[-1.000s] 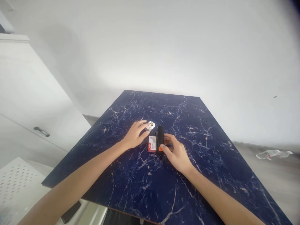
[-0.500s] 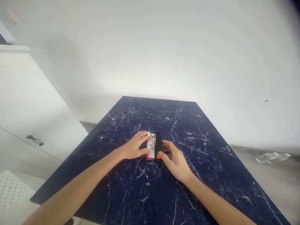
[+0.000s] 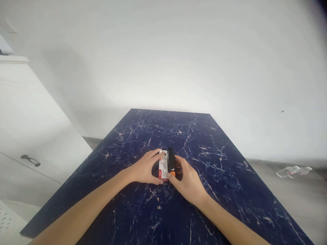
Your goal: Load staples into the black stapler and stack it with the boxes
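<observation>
In the middle of a dark blue marbled table lie a small red and white box and a black stapler with an orange end, side by side and touching. My left hand curls round the box from the left, thumb at its near end and fingers at its far end. My right hand cups the stapler from the right, with the thumb by the orange end. A second small white box seen earlier is hidden or merged with the first; I cannot tell which.
A white cabinet with a dark handle stands left of the table. A plain white wall rises behind. On the grey floor at the right lies crumpled clear plastic.
My left hand has left the small white box at the back and closed on the red and white box. Both hands pressed box and stapler together. The camera tilted slightly.
</observation>
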Motion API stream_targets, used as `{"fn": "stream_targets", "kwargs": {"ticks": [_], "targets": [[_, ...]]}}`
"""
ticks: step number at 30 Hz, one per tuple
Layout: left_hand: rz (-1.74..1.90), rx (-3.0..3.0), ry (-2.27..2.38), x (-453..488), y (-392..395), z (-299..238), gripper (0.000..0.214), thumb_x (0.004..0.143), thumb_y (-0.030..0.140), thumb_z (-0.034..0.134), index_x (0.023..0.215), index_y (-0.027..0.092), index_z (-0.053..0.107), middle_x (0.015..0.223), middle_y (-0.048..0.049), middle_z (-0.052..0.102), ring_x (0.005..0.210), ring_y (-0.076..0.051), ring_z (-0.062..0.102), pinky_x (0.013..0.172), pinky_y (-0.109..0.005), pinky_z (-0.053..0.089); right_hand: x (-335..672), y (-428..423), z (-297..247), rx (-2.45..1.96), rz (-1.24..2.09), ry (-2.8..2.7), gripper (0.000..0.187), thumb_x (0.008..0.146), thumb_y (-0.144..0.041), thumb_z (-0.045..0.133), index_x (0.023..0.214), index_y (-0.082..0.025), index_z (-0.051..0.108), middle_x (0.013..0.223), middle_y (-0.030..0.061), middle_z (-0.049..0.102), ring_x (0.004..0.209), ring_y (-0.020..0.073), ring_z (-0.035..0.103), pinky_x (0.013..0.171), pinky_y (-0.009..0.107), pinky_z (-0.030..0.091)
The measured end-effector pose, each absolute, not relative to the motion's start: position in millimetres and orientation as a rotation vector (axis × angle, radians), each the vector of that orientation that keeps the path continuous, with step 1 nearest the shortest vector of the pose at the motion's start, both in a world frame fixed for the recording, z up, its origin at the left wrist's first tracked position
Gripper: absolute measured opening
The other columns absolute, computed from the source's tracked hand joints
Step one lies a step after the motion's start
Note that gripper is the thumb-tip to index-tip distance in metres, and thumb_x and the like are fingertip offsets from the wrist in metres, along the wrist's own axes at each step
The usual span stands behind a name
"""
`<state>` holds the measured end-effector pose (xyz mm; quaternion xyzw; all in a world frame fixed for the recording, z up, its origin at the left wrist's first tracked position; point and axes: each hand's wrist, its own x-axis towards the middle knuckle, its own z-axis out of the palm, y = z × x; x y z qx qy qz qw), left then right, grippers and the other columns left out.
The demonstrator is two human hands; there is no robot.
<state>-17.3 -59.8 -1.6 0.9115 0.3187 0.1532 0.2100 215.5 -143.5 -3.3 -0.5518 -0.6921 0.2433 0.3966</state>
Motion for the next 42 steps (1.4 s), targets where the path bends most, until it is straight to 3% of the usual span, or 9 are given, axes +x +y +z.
{"fn": "stream_targets", "kwargs": {"ticks": [6,11,20,25,27,33,36,42], "targets": [[0.503,2.581,0.826,49,-30,-9,0.115,0.068,0.069,0.079,0.161,0.029,0.025,0.162,-0.0149,0.034,0.146,-0.043,0.034,0.118,-0.06,0.031,255,-122,3,-1.642,0.414,-1.677,0.059,0.082,-0.021,0.059,0.14,-0.025,0.047,0.124,0.0081,0.069,0.105,0.0275,0.07,0.093,0.044,0.055],[0.448,2.614,0.793,161,-4,-9,0.122,0.066,0.082,0.07,0.162,0.022,0.024,0.161,-0.0198,0.032,0.146,-0.047,0.031,0.118,-0.061,0.029,329,-99,12,-2.022,0.163,-1.535,0.05,0.085,-0.027,0.054,0.135,-0.021,0.053,0.123,0.0121,0.069,0.109,0.0327,0.068,0.092,0.043,0.051],[0.448,2.639,0.614,313,-4,-15,0.12,0.068,0.079,0.067,0.161,0.018,0.023,0.158,-0.0216,0.034,0.145,-0.047,0.034,0.118,-0.058,0.03,448,-97,13,-2.427,0.054,-1.19,0.042,0.09,-0.033,0.047,0.128,-0.017,0.057,0.115,0.0161,0.07,0.106,0.0343,0.068,0.084,0.041,0.049],[0.399,2.621,0.558,312,-5,-21,0.125,0.072,0.078,0.067,0.164,0.019,0.006,0.169,-0.0227,0.008,0.155,-0.047,0.006,0.122,-0.063,0.019,453,-95,10,-2.446,0.058,-1.195,0.044,0.091,-0.036,0.048,0.129,-0.015,0.057,0.114,0.0173,0.069,0.105,0.0348,0.066,0.086,0.043,0.048],[0.493,2.628,0.546,307,-10,-19,0.116,0.077,0.075,0.064,0.164,0.019,0.009,0.169,-0.022,0.005,0.155,-0.046,0.006,0.123,-0.063,0.018,448,-94,8,-2.394,-0.086,-1.172,0.049,0.092,-0.038,0.05,0.134,-0.014,0.054,0.12,0.0191,0.067,0.11,0.0358,0.063,0.091,0.045,0.047],[0.962,2.682,0.484,275,-31,-13,0.071,0.094,0.043,0.056,0.154,0.013,0.033,0.157,-0.0194,0.04,0.147,-0.034,0.037,0.123,-0.052,0.027,412,-90,6,-1.9,-0.483,-1.34,0.038,0.095,-0.029,0.049,0.128,-0.015,0.059,0.122,0.0159,0.065,0.114,0.0333,0.056,0.102,0.05,0.045],[1.03,2.687,0.525,238,-37,-14,0.061,0.095,0.028,0.052,0.151,0.012,0.036,0.151,-0.0179,0.048,0.142,-0.031,0.043,0.121,-0.051,0.033,378,-89,2,-1.682,-0.44,-1.499,0.034,0.096,-0.022,0.046,0.127,-0.016,0.059,0.121,0.0143,0.065,0.114,0.0312,0.056,0.103,0.05,0.047],[0.96,2.725,0.727,124,-52,-9,0.059,0.094,0.017,0.051,0.151,0.015,0.036,0.146,-0.0162,0.052,0.135,-0.032,0.048,0.115,-0.054,0.04,291,-99,-10,-1.376,-0.151,-1.817,0.041,0.098,-0.018,0.048,0.139,-0.018,0.049,0.132,0.0146,0.06,0.123,0.0304,0.055,0.108,0.055,0.047]]}}
